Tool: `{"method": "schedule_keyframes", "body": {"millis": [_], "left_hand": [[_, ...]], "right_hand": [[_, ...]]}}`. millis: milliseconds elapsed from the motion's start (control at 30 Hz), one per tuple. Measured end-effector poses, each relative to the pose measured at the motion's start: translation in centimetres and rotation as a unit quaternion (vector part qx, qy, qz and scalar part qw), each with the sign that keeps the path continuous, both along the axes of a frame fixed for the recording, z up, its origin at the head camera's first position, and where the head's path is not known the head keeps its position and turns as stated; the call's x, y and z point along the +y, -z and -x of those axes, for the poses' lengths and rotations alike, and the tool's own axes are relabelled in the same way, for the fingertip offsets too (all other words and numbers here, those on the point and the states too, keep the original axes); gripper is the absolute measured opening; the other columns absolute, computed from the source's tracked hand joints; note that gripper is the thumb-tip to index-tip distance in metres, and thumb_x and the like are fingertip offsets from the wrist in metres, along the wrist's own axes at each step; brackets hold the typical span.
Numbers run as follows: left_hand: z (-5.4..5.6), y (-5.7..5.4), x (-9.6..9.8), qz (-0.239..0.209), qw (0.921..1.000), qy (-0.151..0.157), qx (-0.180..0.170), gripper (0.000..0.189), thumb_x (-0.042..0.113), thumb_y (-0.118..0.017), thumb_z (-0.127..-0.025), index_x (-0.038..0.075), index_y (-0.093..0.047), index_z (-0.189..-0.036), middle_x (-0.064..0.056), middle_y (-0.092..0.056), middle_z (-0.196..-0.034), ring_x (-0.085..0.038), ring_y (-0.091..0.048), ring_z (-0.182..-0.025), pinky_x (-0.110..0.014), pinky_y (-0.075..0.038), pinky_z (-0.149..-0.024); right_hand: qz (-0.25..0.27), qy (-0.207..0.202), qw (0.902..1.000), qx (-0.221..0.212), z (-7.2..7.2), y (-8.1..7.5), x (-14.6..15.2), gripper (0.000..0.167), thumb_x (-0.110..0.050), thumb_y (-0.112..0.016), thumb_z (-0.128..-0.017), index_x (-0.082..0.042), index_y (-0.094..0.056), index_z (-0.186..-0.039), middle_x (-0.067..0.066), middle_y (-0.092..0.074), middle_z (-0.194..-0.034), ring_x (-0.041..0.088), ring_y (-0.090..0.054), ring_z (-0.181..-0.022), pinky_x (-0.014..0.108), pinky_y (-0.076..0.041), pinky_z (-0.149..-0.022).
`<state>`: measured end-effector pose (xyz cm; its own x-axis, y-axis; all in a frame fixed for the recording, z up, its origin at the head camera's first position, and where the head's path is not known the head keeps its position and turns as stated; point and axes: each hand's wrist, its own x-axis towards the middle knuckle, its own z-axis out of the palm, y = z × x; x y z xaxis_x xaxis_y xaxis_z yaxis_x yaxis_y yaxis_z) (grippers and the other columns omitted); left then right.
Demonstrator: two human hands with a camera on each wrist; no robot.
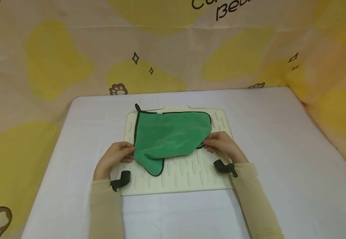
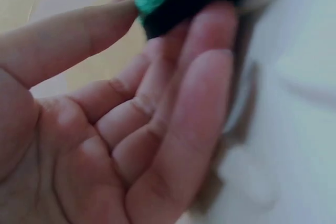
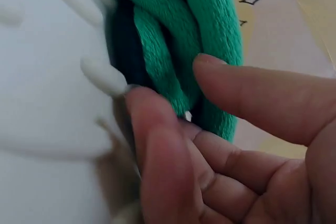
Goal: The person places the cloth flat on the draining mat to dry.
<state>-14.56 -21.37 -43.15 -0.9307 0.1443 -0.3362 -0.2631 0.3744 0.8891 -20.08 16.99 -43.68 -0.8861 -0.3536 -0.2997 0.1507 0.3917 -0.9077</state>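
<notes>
A green plush towel (image 1: 173, 134) with black edging lies partly folded over a cream ribbed mat. At its far left corner are a black hanging loop (image 1: 137, 107) and, a little to the right, a small white label (image 1: 159, 112). My left hand (image 1: 120, 154) pinches the towel's left edge between thumb and fingertips; the left wrist view shows the black trim (image 2: 178, 9) there. On the other side, my right hand (image 1: 220, 144) pinches the lower right edge. Bunched green folds (image 3: 173, 40) show between that thumb and fingers in the right wrist view. One towel corner (image 1: 156, 168) hangs toward me.
The cream mat (image 1: 176, 181) with raised ridges lies on a white-covered table (image 1: 280, 149). A patterned curtain (image 1: 167, 43) stands behind and along both sides. A black wrist mount (image 1: 121, 180) sits at the left sleeve, another mount (image 1: 224, 167) at the right.
</notes>
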Motion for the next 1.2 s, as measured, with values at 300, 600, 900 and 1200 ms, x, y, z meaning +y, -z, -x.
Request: {"method": "schedule_keyframes", "body": {"millis": [300, 600, 900, 1200], "left_hand": [[0.2, 0.4, 0.6, -0.023, 0.9985, -0.049, 0.006, 0.021, 0.013, -0.055, -0.095, -0.008, -0.051, -0.099, -0.001, -0.062, -0.072, -0.01, -0.061, -0.062, -0.025, -0.054, -0.062], [0.7, 0.5, 1.8, -0.027, 0.9962, -0.079, 0.024, 0.021, 0.013, -0.051, -0.097, -0.007, -0.048, -0.102, -0.001, -0.058, -0.063, -0.011, -0.057, -0.052, -0.025, -0.053, -0.055], [0.8, 0.0, 1.9, -0.006, 0.9944, -0.102, 0.027, 0.023, 0.015, -0.049, -0.098, -0.007, -0.049, -0.105, -0.001, -0.051, -0.058, -0.009, -0.051, -0.046, -0.024, -0.049, -0.048], [0.8, -0.1, 1.9, 0.007, 0.9933, -0.114, 0.02, 0.025, 0.017, -0.05, -0.098, -0.006, -0.049, -0.106, 0.0, -0.048, -0.058, -0.009, -0.048, -0.048, -0.022, -0.046, -0.047]], "right_hand": [[-0.146, 0.015, 0.9844, 0.097, -0.4, 0.4, -1.6, 0.016, -0.014, -0.067, -0.087, 0.002, -0.067, -0.088, 0.002, -0.065, -0.067, 0.013, -0.054, -0.053, 0.027, -0.045, -0.052], [-0.153, -0.034, 0.9786, 0.133, -0.4, 0.2, -0.1, 0.015, -0.015, -0.067, -0.086, -0.002, -0.064, -0.08, 0.002, -0.061, -0.07, 0.014, -0.049, -0.062, 0.028, -0.041, -0.059], [-0.116, -0.119, 0.9813, 0.098, -2.7, -1.0, 2.3, 0.014, -0.014, -0.068, -0.085, -0.004, -0.061, -0.077, -0.002, -0.052, -0.062, 0.009, -0.044, -0.057, 0.023, -0.036, -0.054], [-0.023, -0.218, 0.9754, 0.027, -5.3, -1.7, 5.1, 0.024, -0.01, -0.067, -0.086, -0.002, -0.05, -0.072, -0.007, -0.032, -0.055, 0.003, -0.03, -0.048, 0.019, -0.031, -0.046]]}}
